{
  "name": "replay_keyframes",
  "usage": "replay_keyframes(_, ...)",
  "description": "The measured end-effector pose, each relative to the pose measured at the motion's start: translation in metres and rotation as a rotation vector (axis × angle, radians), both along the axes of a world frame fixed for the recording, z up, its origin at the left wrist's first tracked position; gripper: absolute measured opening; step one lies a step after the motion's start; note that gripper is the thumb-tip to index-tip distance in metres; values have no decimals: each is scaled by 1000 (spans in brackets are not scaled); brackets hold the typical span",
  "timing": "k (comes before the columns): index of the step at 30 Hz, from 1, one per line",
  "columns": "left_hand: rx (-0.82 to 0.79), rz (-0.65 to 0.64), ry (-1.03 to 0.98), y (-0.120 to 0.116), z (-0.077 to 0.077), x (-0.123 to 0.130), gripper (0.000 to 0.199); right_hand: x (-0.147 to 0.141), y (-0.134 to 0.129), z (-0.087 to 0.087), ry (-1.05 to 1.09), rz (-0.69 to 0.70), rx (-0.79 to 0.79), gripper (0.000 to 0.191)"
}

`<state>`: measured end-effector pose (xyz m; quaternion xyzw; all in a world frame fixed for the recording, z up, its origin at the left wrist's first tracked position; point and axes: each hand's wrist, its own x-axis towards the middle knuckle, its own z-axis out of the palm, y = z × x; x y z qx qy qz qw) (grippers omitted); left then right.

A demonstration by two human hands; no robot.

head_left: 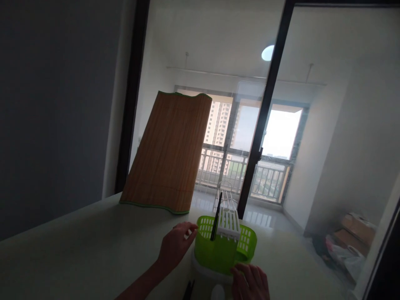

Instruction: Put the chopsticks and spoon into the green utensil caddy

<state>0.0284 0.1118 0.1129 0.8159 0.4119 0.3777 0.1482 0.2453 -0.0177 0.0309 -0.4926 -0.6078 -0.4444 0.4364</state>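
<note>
Green basket (218, 252) w/ white insert (229, 223) sits between my hands, left hand (175, 248) fingers curled on its rim, right hand (250, 281) loosely bent at near wall; prob light, thin plastic, flexy — grip rim both sides.

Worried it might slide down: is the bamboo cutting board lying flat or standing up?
Standing, tilted. The cutting board rests on its bottom edge on the counter, its top leaning back toward the window frame.

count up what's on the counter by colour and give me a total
Brown: 1, bamboo cutting board
Green: 1, basket
White: 1, slotted insert
Black: 1, thin stick
Total: 4
Left hand touches the basket; right hand is at its base.
</note>
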Motion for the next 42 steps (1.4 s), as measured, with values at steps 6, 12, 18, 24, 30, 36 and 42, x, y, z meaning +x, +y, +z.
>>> replay_keyframes(6, -224, 27, 276, -34, -72, -41, 33, -19, -7, 12, -48, 101, -29, 23)
replay_keyframes(12, -242, -15, 487, -43, -84, -36, 24, -32, -11, 16, -61, 137, -101, 20)
replay_keyframes(18, -261, -21, 501, -50, -79, -35, 20, -31, -10, 13, -63, 155, -125, 19)
replay_keyframes(24, -281, -37, 493, -54, -72, -35, 18, -35, -11, 13, -52, 163, -139, 21)
replay_keyframes(30, -271, -25, 472, -54, -73, -35, 18, -34, -11, 11, -55, 162, -156, 21)
replay_keyframes(36, -310, -11, 498, -52, -74, -34, 19, -35, -6, 14, -85, 149, -88, 22)
replay_keyframes(42, -325, -23, 499, -49, -74, -34, 20, -39, -5, 18, -91, 149, -44, 23)
